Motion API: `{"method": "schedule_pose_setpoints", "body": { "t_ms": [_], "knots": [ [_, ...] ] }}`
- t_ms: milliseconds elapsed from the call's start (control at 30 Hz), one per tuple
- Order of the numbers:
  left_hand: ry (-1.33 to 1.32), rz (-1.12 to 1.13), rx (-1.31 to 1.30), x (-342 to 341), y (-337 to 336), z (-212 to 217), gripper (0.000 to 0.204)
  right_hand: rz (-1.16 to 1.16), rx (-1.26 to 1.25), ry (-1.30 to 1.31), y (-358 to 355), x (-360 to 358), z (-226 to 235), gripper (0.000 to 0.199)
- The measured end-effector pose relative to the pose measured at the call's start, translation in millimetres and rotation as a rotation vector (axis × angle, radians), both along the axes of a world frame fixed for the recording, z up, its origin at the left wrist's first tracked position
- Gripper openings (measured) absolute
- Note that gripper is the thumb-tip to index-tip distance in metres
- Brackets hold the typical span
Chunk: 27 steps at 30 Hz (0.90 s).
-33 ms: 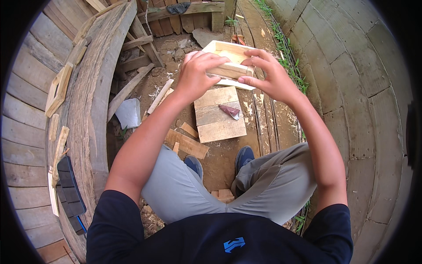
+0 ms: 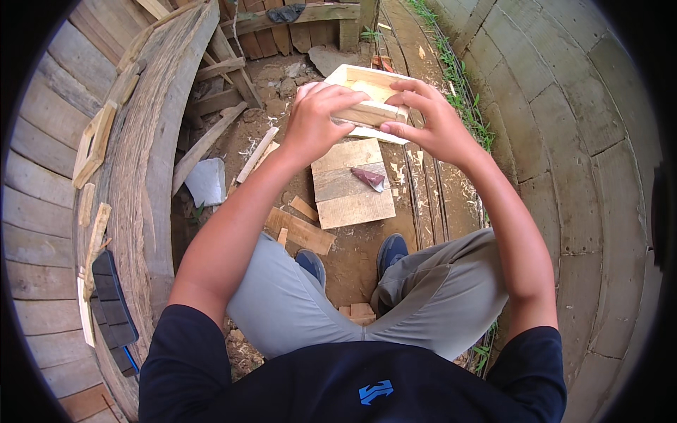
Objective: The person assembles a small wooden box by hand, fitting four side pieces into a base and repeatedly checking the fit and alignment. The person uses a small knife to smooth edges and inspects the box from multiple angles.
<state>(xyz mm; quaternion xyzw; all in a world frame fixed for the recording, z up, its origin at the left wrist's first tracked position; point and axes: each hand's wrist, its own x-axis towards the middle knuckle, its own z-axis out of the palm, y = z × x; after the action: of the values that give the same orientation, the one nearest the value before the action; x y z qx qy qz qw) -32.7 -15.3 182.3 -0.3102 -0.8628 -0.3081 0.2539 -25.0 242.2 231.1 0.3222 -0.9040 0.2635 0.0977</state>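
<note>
A small pale wooden box [image 2: 370,113] is held up in front of me, its open side showing the inside. My left hand [image 2: 317,120] grips its left end, fingers over the top edge and thumb along the near wall. At the right end, my right hand [image 2: 438,125] clasps the box with fingers curled over the rim and thumb below. Beneath it on the ground lies a square panel of wooden planks [image 2: 355,210]. A folded, dark red piece that looks like sandpaper [image 2: 367,178] rests on that panel.
A thick weathered beam [image 2: 141,162] runs along my left, bearing a phone [image 2: 113,299] and a small wooden frame [image 2: 95,144]. Offcuts [image 2: 302,231] and shavings litter the dirt near my shoes. A block wall [image 2: 564,141] rises on the right.
</note>
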Motion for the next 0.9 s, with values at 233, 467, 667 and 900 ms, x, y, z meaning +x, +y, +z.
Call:
{"method": "schedule_pose_setpoints", "body": {
  "t_ms": [233, 467, 667, 900],
  "knots": [
    [-0.003, -0.014, 0.023, -1.9, -0.1, 6.3, 0.049, 0.042, -0.08, 0.079, -6.6, -3.1, 0.4, 0.042],
    [-0.076, 0.059, 0.142, -4.3, -9.7, 18.1, 0.102, 0.02, -0.009, 0.257, -1.9, -6.4, -6.1, 0.034],
    [-0.606, -0.068, 0.485, -20.8, -29.8, 8.4, 0.107, 0.078, 0.081, 0.478, 4.5, -9.9, -1.0, 0.029],
    [-0.798, -0.06, 0.56, -24.0, -23.4, -1.6, 0.085, 0.188, 0.174, 0.615, -4.8, -1.7, 6.2, 0.033]
  ]
}}
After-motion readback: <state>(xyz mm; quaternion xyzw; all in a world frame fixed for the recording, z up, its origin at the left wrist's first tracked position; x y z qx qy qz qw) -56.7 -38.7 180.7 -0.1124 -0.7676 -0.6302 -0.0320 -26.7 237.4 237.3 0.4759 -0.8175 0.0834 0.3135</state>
